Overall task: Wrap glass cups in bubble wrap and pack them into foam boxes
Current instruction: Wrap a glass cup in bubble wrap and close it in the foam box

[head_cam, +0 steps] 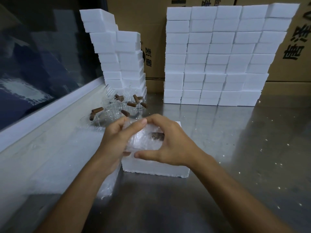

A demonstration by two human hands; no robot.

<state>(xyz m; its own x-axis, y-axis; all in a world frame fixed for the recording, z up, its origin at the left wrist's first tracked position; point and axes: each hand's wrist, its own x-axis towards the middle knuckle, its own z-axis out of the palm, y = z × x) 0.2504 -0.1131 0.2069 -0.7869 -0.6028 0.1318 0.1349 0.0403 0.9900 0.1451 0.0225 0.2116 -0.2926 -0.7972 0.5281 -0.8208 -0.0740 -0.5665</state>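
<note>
While both hands work a bundle (144, 138) of bubble wrap over the open foam box (156, 167), the step in hand looks like finishing the wrap or seating it in the box; can't tell which. Left hand (116, 140) grips the bundle's left end, fingers curled round it. Right hand (166, 143) arches over the top, forefinger and thumb spread wide and pinching the wrap front and back. A brown handle (158, 136) shows through the plastic, so a cup is inside, lying on its side, held just above or in the box mouth; contact with the box is hidden.

Next move, as a judgement: tuck loose wrap ends in, press the bundle down into the cavity, then fetch a lid. Needs an even push, since glass under thin wrap could crack against the foam rim.

Around: unwrapped cups (121, 105) with brown handles cluster at the far left of the table (235, 148), near a leaning stack (121, 56) of foam boxes. A bigger stack (215, 56) stands behind, well apart from the hands. More bubble wrap (109, 185) lies under the left forearm. Cartons (294, 39) back everything. White foam crumbs (262, 150) dot the table on the right.

In the way: nothing blocks the box, but the leaning stack stands right behind the loose cups, so a reach there risks a knock.
</note>
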